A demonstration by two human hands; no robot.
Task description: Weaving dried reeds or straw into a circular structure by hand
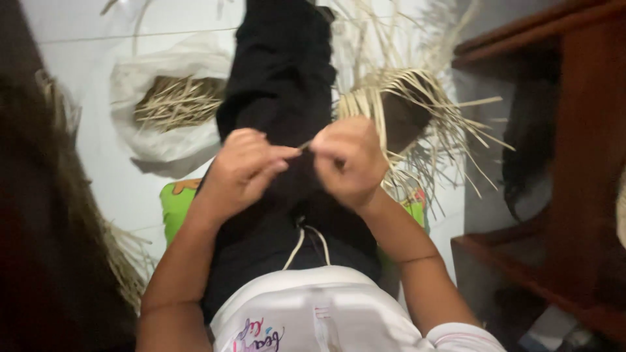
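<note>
both hands raised over the lap, wrists bent inward; left hand (242,171) and right hand (349,163) nearly touching, fingers pinching a thin straw strand (304,146) between them; beyond the right fingers a half-woven straw piece (398,98) with loose ends; beyond the left fingers a white bag of straw (171,104) on the floor; wooden shelf (574,163) far right
</note>
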